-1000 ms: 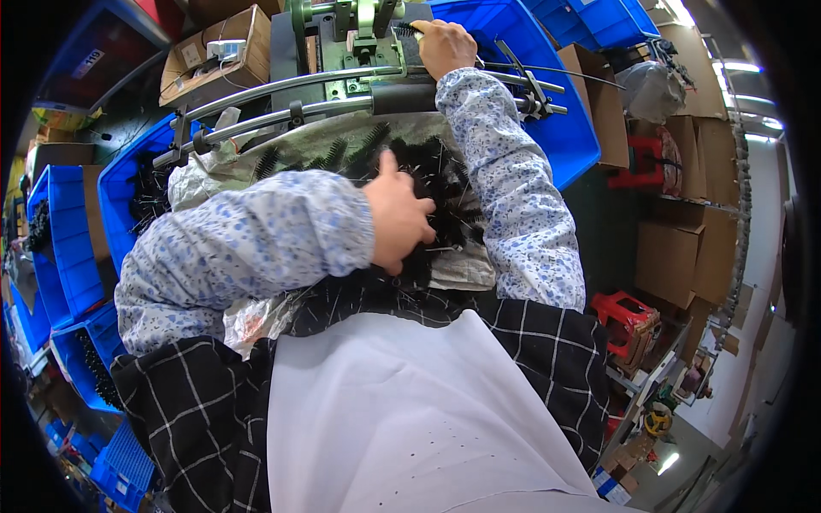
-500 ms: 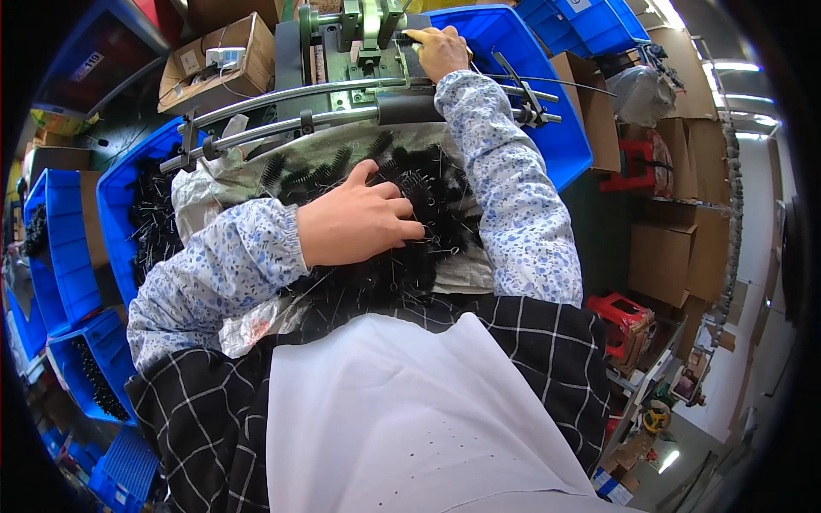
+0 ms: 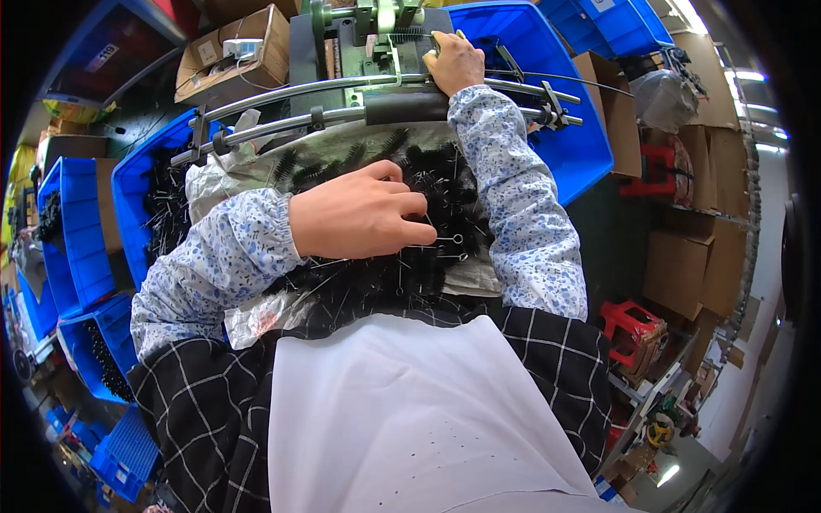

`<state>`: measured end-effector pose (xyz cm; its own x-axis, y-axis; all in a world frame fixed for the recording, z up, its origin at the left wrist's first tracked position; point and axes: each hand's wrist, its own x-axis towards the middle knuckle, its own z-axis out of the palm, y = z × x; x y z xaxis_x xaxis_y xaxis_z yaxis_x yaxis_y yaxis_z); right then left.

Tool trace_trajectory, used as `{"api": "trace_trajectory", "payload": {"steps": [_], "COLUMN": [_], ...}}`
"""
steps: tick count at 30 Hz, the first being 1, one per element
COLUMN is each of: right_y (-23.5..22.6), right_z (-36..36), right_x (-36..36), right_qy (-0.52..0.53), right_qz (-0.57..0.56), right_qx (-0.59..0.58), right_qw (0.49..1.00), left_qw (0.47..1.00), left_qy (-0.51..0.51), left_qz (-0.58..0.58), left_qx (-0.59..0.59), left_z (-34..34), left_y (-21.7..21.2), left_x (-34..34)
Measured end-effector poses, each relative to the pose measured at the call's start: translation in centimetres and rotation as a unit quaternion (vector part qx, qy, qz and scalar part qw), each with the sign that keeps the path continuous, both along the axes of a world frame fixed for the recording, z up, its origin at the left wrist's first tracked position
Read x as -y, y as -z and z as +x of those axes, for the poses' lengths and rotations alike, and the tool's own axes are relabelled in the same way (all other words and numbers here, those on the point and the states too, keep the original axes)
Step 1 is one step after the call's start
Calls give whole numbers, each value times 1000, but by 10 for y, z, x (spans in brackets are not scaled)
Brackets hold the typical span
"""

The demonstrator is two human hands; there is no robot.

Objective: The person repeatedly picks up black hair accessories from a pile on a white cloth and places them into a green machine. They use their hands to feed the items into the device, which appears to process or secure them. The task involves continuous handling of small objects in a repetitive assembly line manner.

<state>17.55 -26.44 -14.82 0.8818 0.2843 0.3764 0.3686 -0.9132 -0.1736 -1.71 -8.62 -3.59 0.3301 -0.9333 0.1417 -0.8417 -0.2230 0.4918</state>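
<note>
My left hand [image 3: 363, 214] is over a heap of small black wire brushes [image 3: 351, 278] with looped wire ends. Its fingers are curled in, and a looped wire stem [image 3: 440, 245] sticks out at the fingertips; the brush's bristle end is hidden. Up at the green-grey machine [image 3: 355, 56], my right hand [image 3: 457, 64] wears yellow finger covers. Thumb and fingers are pinched at the right end of a wire brush [image 3: 405, 34] that lies level across the machine's head.
Two metal rails [image 3: 282, 98] with a dark padded sleeve [image 3: 406, 109] cross in front of the machine. Blue bins stand left [image 3: 132, 201] and right [image 3: 577, 162] of the heap. A cardboard box [image 3: 235, 56], a screen [image 3: 107, 51] and a red stool [image 3: 631, 333] are around.
My left fingers have drawn closer together, with looped wires now standing out beside them. The right hand stays at the machine, its fingertips slightly back, and the brush there shows more. The view has shifted slightly.
</note>
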Motion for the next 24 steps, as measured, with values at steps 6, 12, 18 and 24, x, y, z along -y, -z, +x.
{"api": "trace_trajectory", "payload": {"steps": [6,12,18,24], "right_y": [-12,-17,-1,10], "right_z": [-14,-15,0,54], "right_x": [-39,-43,8,58], "right_qy": [-11,0,0,46], "right_qz": [-13,-36,-57,-54], "right_qx": [-14,-20,67,-52], "right_qw": [1000,999,996,996], "left_qw": [998,999,959,945], "left_qy": [-11,-23,-109,-107], "left_qz": [25,24,-84,-158], "left_qx": [56,-3,-249,-265], "left_z": [-8,-5,6,7], "left_y": [-21,-41,-35,-22], "left_x": [-11,-11,-29,-41]}}
